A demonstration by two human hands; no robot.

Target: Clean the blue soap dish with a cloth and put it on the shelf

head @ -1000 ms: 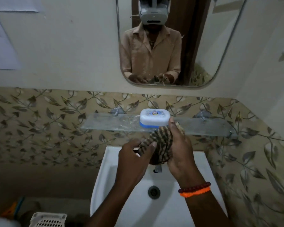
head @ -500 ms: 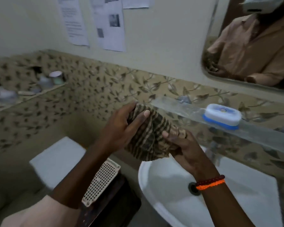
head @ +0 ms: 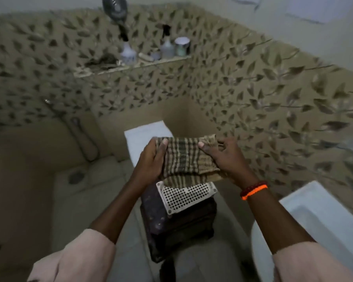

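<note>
Your two hands hold the striped cloth stretched between them. Your left hand has its grip clamped on the cloth's left edge, thumb on top; your right hand pinches the right edge under its thumb. The cloth hangs just above a white perforated basket, which sits on a dark stool; what the basket holds you cannot tell. The blue soap dish is out of view. A wall ledge carries bottles and a small tin. The sink's rim shows at lower right.
</note>
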